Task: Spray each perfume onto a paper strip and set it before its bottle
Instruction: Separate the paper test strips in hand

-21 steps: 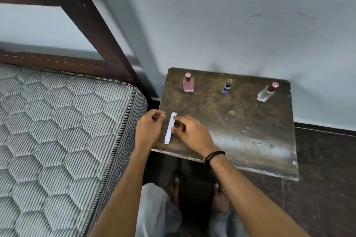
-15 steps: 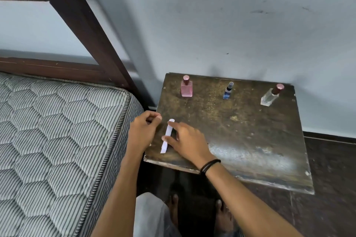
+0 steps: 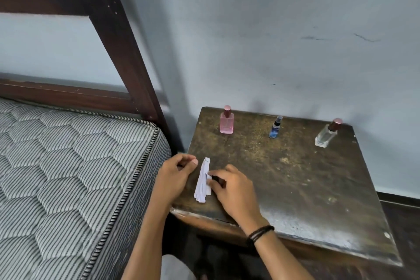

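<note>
Background: a pale grey wall, scuffed, with a dark wooden bed frame and a striped quilted mattress on my left. Hard against the mattress and the wall stands the worktop, dark, worn and stained.

Left grip: at the near left corner of the worktop, fingers curled in, thumb against forefinger, with no paper visible between them. It is just beside the strips on their left and I cannot say that it touches them.

Right grip: just right of the strips, thumb and forefinger closed on the right edge of the stack, other fingers bent.

Bottles: three upright in a row along the far edge, all capped. The pink bottle is at left, the small blue bottle in the middle, the clear bottle at right.

Paper strips: a small white stack, fanned at its near end, lying between my two grips. Its long axis runs near to far, and its far end points roughly at the pink bottle.

Assessment: no strip lies before any bottle, so the task is at its start. The next move is to peel one strip off. The right grip is on the stack and best placed to lift it. The pink bottle lies straight ahead, nearest the left grip. Risk: thin strips may lift together.
</note>
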